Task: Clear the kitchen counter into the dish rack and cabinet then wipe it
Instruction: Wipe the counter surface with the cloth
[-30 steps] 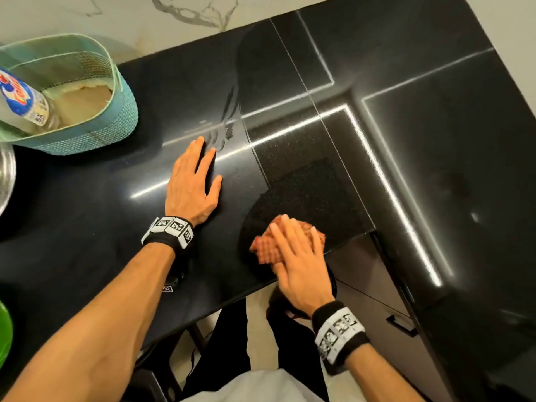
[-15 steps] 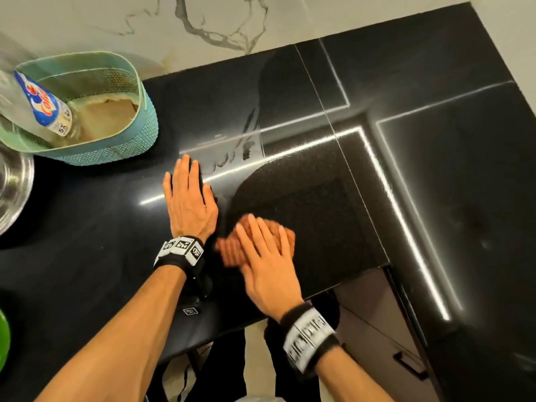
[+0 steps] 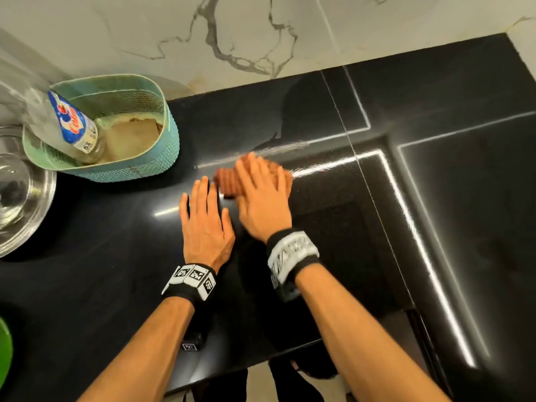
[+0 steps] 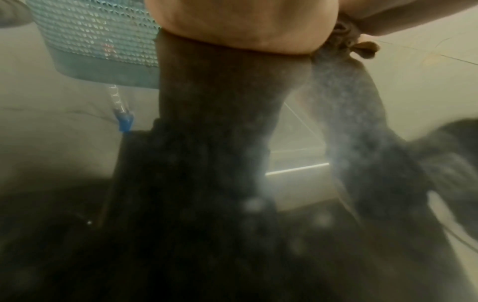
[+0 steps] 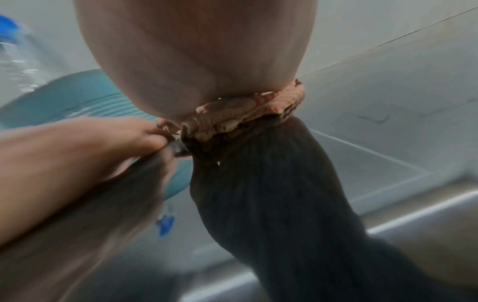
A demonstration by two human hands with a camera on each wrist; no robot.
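A folded orange-brown cloth [image 3: 229,181] lies on the glossy black counter [image 3: 319,227], and my right hand [image 3: 261,195] presses flat on it with straight fingers. The right wrist view shows the cloth [image 5: 248,114] squeezed under the palm. Just left of it my left hand [image 3: 204,224] rests flat on the counter, fingers straight, holding nothing. A wet streak [image 3: 278,147] shines on the counter beyond the cloth. In the left wrist view my palm [image 4: 243,24] sits on the dark surface, with the cloth's edge [image 4: 362,49] at the right.
A teal mesh basket [image 3: 145,166] holding a clear bottle with a blue label [image 3: 72,123] stands at the back left. A glass bowl [image 3: 23,198] sits at the left edge, something green [image 3: 4,352] lower left. Marble wall [image 3: 232,33] behind; the counter's front edge [image 3: 246,367] is near me.
My right hand has pushed the cloth away from the front edge toward the wall, passing to the right of my left hand. The left hand stays flat on the counter.
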